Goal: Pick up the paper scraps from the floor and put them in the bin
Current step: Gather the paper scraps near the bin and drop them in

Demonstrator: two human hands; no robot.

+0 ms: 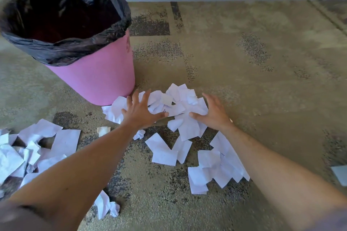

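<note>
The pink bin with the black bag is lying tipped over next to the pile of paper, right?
Not quite. The head view shows the pink bin standing upright, its black bag open at the top. It does stand next to the pile of paper that both hands reach into.

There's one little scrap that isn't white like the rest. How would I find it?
Start at the pink bin with the black liner. On the carpet just in front of its base, near the left forearm, lies a small scrap. It sits alone between the left pile and the pile under the hands, and it is cream, not white.
</note>
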